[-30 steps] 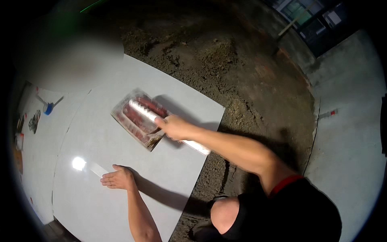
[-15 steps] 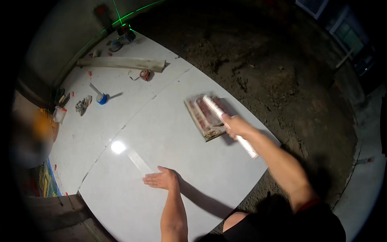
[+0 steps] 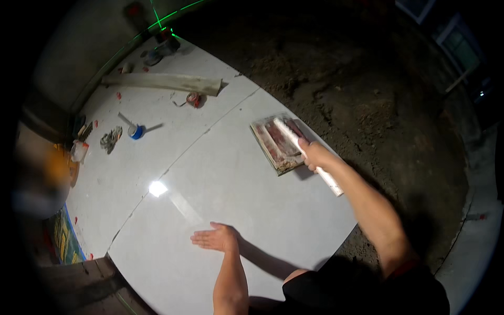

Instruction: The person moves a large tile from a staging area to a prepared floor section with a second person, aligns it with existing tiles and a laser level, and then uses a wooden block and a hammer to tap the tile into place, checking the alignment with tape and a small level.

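My right hand (image 3: 319, 156) is wrapped round a white rod (image 3: 331, 181) that slants over a flat rectangular block (image 3: 281, 165). The block has a light rim and a reddish-brown, smeared top. It is over the big pale tile (image 3: 294, 210), near the far right edge; whether it touches the tile I cannot tell. Rod and block seem to be one tool, though the joint is hidden. Lower and to the left, my left hand (image 3: 216, 239) is held flat at the tile, fingers stretched out, holding nothing. A bright light reflection lies beyond its fingertips.
Wet, rough mortar (image 3: 336, 100) borders the tiles on the right. Beyond the tile joint (image 3: 184, 149) lie a blue-based tool (image 3: 135, 132), a crumpled rag (image 3: 111, 139), a red tape measure (image 3: 193, 99) and a long pale strip (image 3: 168, 82). A laser level (image 3: 167, 35) throws green lines at the back.
My right hand, with the rod and block, has shifted slightly away and to the right. The left hand stays flat in nearly the same place. The whole view has shifted a little.
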### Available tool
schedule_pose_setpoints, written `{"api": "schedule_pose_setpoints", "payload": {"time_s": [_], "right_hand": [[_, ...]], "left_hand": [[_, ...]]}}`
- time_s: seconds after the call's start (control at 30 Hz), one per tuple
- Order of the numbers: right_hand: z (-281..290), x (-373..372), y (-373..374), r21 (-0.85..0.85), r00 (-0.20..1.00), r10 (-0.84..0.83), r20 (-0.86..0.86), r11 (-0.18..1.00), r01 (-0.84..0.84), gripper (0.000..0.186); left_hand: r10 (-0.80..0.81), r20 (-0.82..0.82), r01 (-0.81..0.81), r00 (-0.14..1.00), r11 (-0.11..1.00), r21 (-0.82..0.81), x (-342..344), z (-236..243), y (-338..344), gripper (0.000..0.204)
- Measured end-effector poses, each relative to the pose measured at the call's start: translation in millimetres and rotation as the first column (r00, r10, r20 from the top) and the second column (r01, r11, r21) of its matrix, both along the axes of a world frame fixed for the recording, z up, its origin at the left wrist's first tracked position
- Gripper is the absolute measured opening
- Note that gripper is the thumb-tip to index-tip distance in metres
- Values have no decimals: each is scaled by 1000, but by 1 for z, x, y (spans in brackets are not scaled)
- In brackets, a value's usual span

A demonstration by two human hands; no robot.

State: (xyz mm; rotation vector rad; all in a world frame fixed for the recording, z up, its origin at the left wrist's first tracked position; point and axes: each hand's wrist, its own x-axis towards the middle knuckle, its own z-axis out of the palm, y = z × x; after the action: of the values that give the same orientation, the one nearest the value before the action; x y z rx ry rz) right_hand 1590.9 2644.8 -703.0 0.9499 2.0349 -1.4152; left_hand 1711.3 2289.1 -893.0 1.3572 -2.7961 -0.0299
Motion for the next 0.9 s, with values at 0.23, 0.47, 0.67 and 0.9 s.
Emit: {"api": "schedule_pose_setpoints", "payload": {"time_s": [0.23, 0.47, 0.67, 0.9], "right_hand": [[55, 94, -26, 435, 717, 119, -687, 857, 275, 54], [-90, 15, -86, 465, 986, 154, -63, 879, -107, 71], [-104, 47, -119, 363, 963, 252, -96, 910, -202, 70], [-82, 79, -148, 544, 882, 471, 34, 732, -411, 68]], "left_hand": [[-16, -4, 16, 1000, 1000, 5, -6, 2, -16, 78], [-88, -50, 92, 995, 993, 77, -14, 9, -7, 77], [-145, -49, 149, 988, 986, 71, -28, 21, -2, 77], [-275, -132, 303, 952, 906, 297, -35, 34, -27, 81]]}}
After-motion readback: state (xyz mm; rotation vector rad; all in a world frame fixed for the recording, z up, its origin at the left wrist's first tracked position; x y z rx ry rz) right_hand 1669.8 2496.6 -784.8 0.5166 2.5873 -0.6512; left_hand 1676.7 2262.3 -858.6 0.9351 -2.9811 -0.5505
